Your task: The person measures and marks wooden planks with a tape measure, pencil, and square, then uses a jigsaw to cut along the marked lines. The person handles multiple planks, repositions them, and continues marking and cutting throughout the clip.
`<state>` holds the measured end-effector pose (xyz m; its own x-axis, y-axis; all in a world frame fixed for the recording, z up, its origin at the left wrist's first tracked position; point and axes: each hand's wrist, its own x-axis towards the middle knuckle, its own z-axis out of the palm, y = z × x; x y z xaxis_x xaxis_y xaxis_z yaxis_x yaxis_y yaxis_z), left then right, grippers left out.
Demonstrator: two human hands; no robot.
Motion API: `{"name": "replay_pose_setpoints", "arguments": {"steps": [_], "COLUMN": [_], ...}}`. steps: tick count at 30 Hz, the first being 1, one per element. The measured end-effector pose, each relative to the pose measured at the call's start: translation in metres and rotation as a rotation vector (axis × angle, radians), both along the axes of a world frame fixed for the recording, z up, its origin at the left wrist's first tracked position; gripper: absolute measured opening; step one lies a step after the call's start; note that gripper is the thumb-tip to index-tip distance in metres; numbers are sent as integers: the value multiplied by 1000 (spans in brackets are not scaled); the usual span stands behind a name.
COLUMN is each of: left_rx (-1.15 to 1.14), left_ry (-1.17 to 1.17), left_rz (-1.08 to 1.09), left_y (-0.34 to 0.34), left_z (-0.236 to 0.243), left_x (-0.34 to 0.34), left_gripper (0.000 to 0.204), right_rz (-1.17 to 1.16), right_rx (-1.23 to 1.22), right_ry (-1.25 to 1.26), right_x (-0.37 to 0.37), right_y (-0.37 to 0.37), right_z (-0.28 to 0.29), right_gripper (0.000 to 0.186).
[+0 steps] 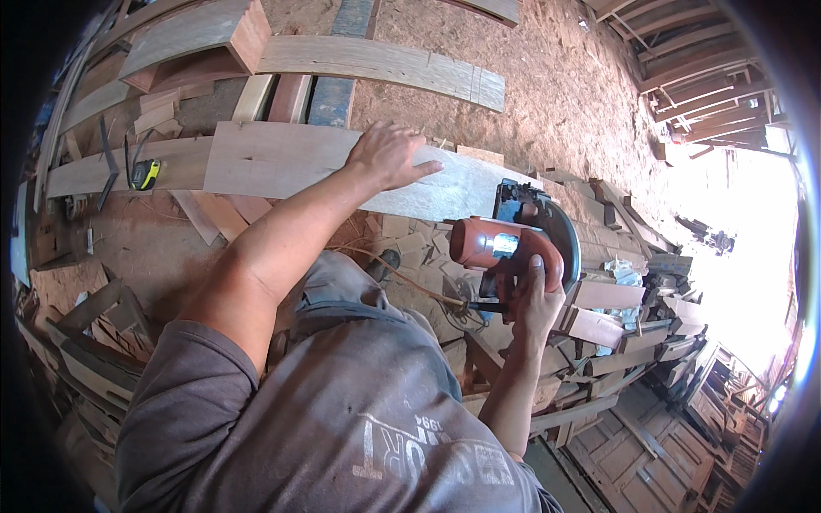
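A pale wooden board [282,158] lies crosswise in front of me on other timber. My left hand [386,158] bears on it at the far edge. Its thumb stretches along the top face, and its fingers bend over the edge, their tips hidden. In my right hand [537,295] is the handle of an orange-red circular saw [487,244], with my thumb over the top. The saw sits at the board's right end. Its dark round guard [560,235] faces right, and the blade's contact with the wood cannot be made out. A cord [402,278] trails from the saw toward the left.
A yellow-black tape measure [146,174] and a dark metal square [109,162] lie on the left plank. Beyond are another long plank [385,68] and a wooden box-like piece [197,43]. Stacked offcuts [607,299] crowd the right, and a panelled door [646,453] lies lower right.
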<state>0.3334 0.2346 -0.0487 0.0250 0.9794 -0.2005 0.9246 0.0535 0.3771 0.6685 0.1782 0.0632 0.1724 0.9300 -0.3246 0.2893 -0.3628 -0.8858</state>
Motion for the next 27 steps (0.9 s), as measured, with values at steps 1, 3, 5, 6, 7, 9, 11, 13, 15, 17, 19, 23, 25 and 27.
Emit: {"name": "replay_pose_setpoints", "arguments": {"steps": [1,3,5,6,7,9,11,13,15,17,19,23,25,27], "left_rx": [12,1,-8,-11,-14,-30,-33,-24,-9,2,7,18,149,121], "left_ry": [1,0,2,4,6,-17,-28,-27,-32,-43,-61,-61,-44,-53], "left_rz": [0,5,4,1,-2,-3,-3,-2,5,11,15,13,48,26], "left_y": [0,1,1,1,1,2,1,1,1,0,1,0,-3,-1], "left_z": [-1,-4,-4,-2,-1,2,3,3,0,-3,-5,-3,-20,-16], "left_x": [0,0,-1,0,0,-2,-2,-1,-2,-2,-1,-3,-2,-2], "left_gripper": [91,91,91,91,91,91,90,89,88,88,87,84,80,80], "right_rz": [7,18,24,13,3,-10,-19,-18,-12,-11,10,17,-2,-11], "right_rx": [6,10,6,5,4,6,12,-26,-29,4,52,20,20,48], "right_ry": [-1,11,36,38,41,40,31,-4,-20,-19,-35,12,-1,-38], "right_x": [-2,-6,-9,-11,-13,-15,-13,-13,-16,-21,-14,-29,-31,-24], "right_y": [1,4,6,7,8,9,11,13,15,17,19,20,22,24], "right_z": [1,3,6,7,8,8,5,7,8,9,-1,15,13,6], "right_gripper": [32,31,30,29,29,29,30,31,32,33,33,34,34,33]}}
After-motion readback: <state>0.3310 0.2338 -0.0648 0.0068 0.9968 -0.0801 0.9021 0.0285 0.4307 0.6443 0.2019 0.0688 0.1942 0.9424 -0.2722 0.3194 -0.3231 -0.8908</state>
